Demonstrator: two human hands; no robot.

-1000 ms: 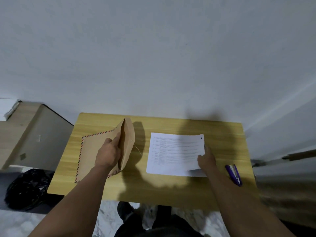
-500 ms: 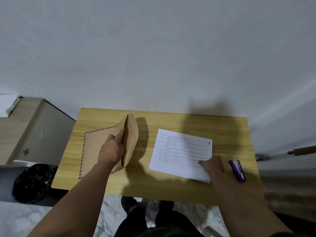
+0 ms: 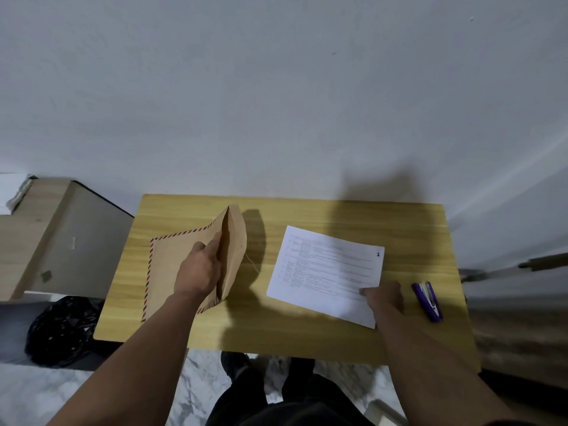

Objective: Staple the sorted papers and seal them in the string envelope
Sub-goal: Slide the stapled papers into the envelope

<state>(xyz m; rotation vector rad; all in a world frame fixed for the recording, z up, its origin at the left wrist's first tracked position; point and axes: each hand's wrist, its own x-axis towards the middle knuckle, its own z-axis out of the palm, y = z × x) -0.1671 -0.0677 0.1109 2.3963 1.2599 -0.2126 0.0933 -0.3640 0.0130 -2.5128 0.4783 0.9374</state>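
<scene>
From the head camera, your left hand (image 3: 199, 270) holds the brown string envelope (image 3: 172, 272) at the table's 9 o'clock side, fingers slipped into its mouth and propping the flap (image 3: 235, 250) up. Your right hand (image 3: 382, 298) pinches the near right corner of the white papers (image 3: 329, 272), which lie flat at 3 o'clock of the envelope, apart from it. The wooden table (image 3: 307, 333) stands against a pale wall (image 3: 276, 87). A purple stapler (image 3: 427, 301) lies just at 3 o'clock of your right hand. A black bag (image 3: 61, 330) sits on the floor at 8 o'clock.
</scene>
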